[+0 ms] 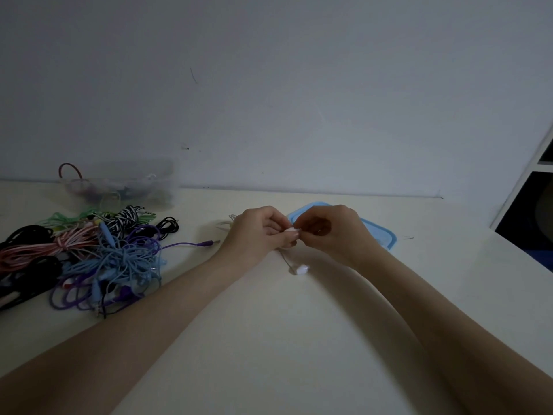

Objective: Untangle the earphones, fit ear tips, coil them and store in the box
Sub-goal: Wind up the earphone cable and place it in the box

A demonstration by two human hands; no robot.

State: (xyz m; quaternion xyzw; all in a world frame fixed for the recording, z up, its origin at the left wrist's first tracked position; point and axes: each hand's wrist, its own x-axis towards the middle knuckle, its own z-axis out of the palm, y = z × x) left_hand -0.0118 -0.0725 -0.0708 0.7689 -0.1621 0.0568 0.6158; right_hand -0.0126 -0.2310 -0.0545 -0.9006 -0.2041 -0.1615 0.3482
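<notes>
My left hand (257,232) and my right hand (332,230) meet fingertip to fingertip over the middle of the white table (299,339). Between them they pinch a small white earbud (291,230) of a white earphone; what my right fingertips hold against it is too small to tell. The second white earbud (300,269) hangs down on its thin cord and lies on the table just below my hands. More of the white cord (226,224) shows behind my left hand.
A tangled heap of coloured earphones (89,259) covers the table's left side, a purple plug (206,243) sticking out toward my left hand. A clear plastic box (119,190) stands against the wall behind it. A blue lid (380,235) lies behind my right hand. Dark shelving (535,205) rises at right.
</notes>
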